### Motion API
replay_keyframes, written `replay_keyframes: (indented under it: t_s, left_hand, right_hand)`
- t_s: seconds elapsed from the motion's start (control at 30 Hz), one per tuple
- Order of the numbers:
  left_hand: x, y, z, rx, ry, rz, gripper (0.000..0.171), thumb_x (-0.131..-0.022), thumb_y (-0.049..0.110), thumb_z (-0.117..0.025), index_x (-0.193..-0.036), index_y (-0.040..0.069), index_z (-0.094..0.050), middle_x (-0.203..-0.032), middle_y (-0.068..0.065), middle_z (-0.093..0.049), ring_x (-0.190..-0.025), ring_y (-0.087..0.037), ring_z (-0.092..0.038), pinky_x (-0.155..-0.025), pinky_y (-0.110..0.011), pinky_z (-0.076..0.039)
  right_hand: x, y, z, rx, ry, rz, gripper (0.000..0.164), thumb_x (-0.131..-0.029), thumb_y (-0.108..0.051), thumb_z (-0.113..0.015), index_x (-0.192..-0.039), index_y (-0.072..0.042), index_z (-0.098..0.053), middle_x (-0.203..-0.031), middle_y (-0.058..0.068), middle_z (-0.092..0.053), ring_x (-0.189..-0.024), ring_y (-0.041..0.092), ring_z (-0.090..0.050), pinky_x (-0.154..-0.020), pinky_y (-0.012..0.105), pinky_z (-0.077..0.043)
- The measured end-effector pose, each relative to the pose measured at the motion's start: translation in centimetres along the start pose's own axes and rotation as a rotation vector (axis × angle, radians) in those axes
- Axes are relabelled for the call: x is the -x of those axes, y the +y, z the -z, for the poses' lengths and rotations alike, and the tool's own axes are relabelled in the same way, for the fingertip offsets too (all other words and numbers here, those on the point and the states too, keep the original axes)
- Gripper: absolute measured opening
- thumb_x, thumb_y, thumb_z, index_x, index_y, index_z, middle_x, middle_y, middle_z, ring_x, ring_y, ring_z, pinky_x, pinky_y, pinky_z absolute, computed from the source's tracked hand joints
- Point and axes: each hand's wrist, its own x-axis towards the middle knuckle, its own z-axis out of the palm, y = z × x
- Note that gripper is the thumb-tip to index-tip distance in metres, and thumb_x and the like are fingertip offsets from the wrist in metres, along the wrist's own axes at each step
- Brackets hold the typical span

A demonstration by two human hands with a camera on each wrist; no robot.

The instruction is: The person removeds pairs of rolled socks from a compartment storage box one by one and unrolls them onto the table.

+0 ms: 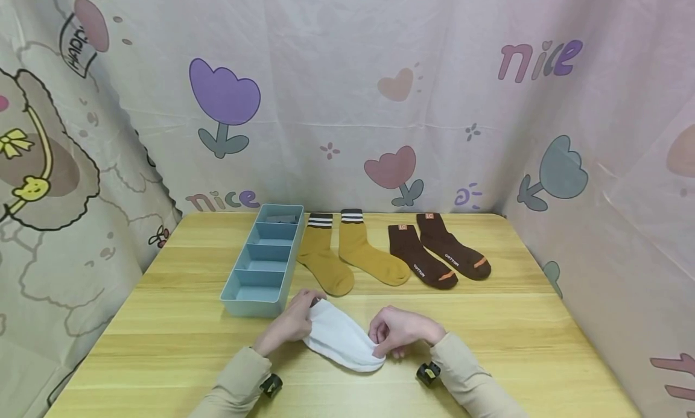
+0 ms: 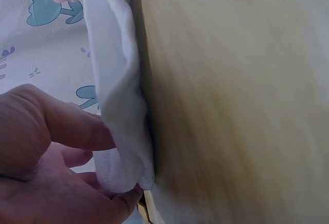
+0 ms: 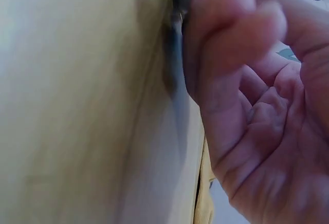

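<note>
A white knitted sock (image 1: 342,336) lies aslant on the yellow wood-grain table (image 1: 521,339), its far left end gripped by the person's left hand (image 1: 293,318) and its near right end pinched by the right hand (image 1: 402,329). Just beside the left hand stands a light-blue, four-compartment plastic tray (image 1: 252,308); beyond the sock lie two mustard-yellow socks with striped dark cuffs (image 1: 326,258) and, farther right, two dark-brown socks (image 1: 449,249).

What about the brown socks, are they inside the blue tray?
No, the brown socks lie on the table, right of the yellow socks.
</note>
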Motion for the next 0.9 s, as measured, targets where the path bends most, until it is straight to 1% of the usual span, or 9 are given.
replay_keyframes:
  t_s: [0.07,0.17,0.3,0.43,0.6,0.67,0.8,0.9]
  left_hand:
    - [0.05,-0.03,0.06,0.006,0.007,-0.010,0.055,-0.067,-0.023,-0.048,-0.115,0.000,-0.062,-0.110,-0.014,-0.057,-0.106,-0.027,-0.054,-0.099,-0.048,-0.047]
    - [0.14,-0.08,0.07,0.004,0.017,-0.020,0.054,-0.066,-0.023,-0.048,-0.114,-0.002,-0.063,-0.108,-0.013,-0.057,-0.106,-0.027,-0.054,-0.099,-0.047,-0.048]
    - [0.31,-0.17,0.09,-0.013,0.045,-0.051,0.051,-0.063,-0.021,-0.047,-0.108,-0.007,-0.066,-0.106,-0.013,-0.058,-0.104,-0.029,-0.054,-0.098,-0.046,-0.048]
    - [0.42,-0.21,0.06,-0.032,0.069,-0.072,0.047,-0.060,-0.020,-0.046,-0.099,-0.009,-0.070,-0.101,-0.014,-0.058,-0.100,-0.031,-0.053,-0.094,-0.046,-0.046]
    - [0.38,-0.10,-0.07,-0.048,0.087,-0.056,0.044,-0.058,-0.019,-0.050,-0.094,-0.008,-0.073,-0.098,-0.011,-0.057,-0.098,-0.031,-0.052,-0.091,-0.045,-0.044]
    - [0.32,-0.06,-0.15,-0.054,0.103,-0.051,0.038,-0.061,-0.017,-0.055,-0.092,-0.007,-0.074,-0.096,-0.010,-0.057,-0.097,-0.030,-0.051,-0.090,-0.044,-0.045]
    - [0.25,-0.03,-0.28,-0.049,0.137,-0.045,0.022,-0.069,-0.011,-0.068,-0.089,-0.006,-0.076,-0.093,-0.008,-0.057,-0.095,-0.027,-0.052,-0.087,-0.042,-0.045]
    - [0.27,-0.02,-0.33,-0.036,0.156,-0.043,0.015,-0.074,-0.007,-0.072,-0.089,-0.006,-0.075,-0.094,-0.009,-0.059,-0.096,-0.027,-0.053,-0.088,-0.042,-0.046]
  right_hand:
    - [-0.05,0.08,-0.01,-0.042,-0.024,0.010,0.015,-0.081,0.000,-0.079,-0.075,-0.006,-0.066,-0.059,0.007,-0.068,-0.041,0.007,-0.057,-0.041,0.021,-0.050]
    - [-0.13,0.22,-0.04,-0.102,-0.060,0.019,0.013,-0.081,0.001,-0.079,-0.077,-0.002,-0.067,-0.065,0.018,-0.072,-0.045,0.009,-0.062,-0.047,0.026,-0.056]
    - [-0.14,0.33,-0.11,-0.160,-0.083,0.019,0.011,-0.082,0.000,-0.078,-0.079,0.000,-0.068,-0.069,0.025,-0.072,-0.048,0.009,-0.065,-0.050,0.029,-0.059]
    - [-0.09,0.29,-0.18,-0.189,-0.085,0.018,0.011,-0.082,0.001,-0.078,-0.079,0.002,-0.068,-0.071,0.028,-0.072,-0.049,0.009,-0.065,-0.051,0.027,-0.059]
    - [-0.03,0.16,-0.29,-0.200,-0.088,0.021,0.012,-0.082,0.001,-0.079,-0.079,0.004,-0.068,-0.071,0.029,-0.072,-0.050,0.009,-0.066,-0.052,0.028,-0.059]
    - [-0.03,0.11,-0.35,-0.208,-0.098,0.026,0.011,-0.082,0.001,-0.079,-0.080,0.005,-0.069,-0.072,0.029,-0.072,-0.051,0.008,-0.066,-0.053,0.029,-0.060]
    - [-0.07,0.05,-0.49,-0.231,-0.132,0.036,0.010,-0.082,0.001,-0.077,-0.084,0.007,-0.069,-0.076,0.029,-0.073,-0.054,0.007,-0.069,-0.056,0.028,-0.060]
    - [-0.08,0.07,-0.60,-0.246,-0.151,0.043,0.011,-0.083,0.001,-0.076,-0.085,0.008,-0.068,-0.077,0.029,-0.073,-0.056,0.007,-0.070,-0.057,0.027,-0.061]
